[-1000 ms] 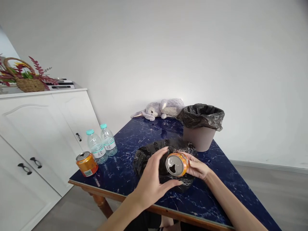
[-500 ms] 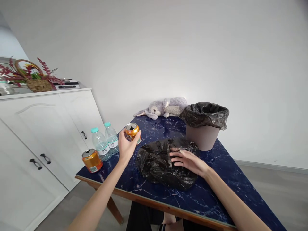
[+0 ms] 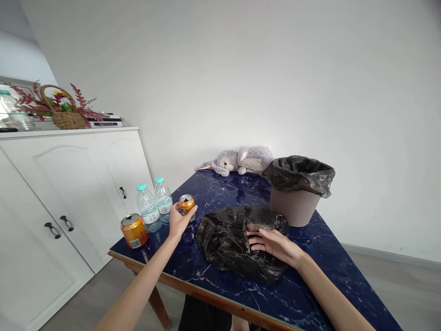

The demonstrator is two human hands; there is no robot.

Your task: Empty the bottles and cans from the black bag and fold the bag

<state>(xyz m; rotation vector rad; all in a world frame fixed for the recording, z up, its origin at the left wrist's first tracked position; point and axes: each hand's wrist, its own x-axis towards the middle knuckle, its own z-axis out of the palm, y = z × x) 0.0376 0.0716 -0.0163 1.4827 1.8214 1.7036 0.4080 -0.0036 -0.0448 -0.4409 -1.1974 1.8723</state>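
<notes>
My left hand [image 3: 179,221] is wrapped round an orange drink can [image 3: 188,205], upright with its top facing up, beside the water bottles. I cannot tell whether the can touches the table. A crumpled black plastic bag [image 3: 223,239] lies in the middle of the table. My right hand [image 3: 279,246] rests at the bag's right part with its fingers spread; thin film covers part of the upper fingers. Another orange can [image 3: 134,231] stands at the table's left corner. Two clear water bottles with turquoise caps, a nearer bottle [image 3: 149,209] and a farther bottle [image 3: 163,200], stand between the cans.
A bin [image 3: 292,207] lined with a black bag stands at the right rear of the blue marbled table [image 3: 227,191]. A plush rabbit [image 3: 237,160] lies by the wall. At left, a white cabinet [image 3: 79,184] carries a flower basket [image 3: 69,120] and a bottle [image 3: 17,112].
My left hand has lowered with the can and moved slightly closer to the bottles. The right hand stays at the bag. The whole view has shifted a little.
</notes>
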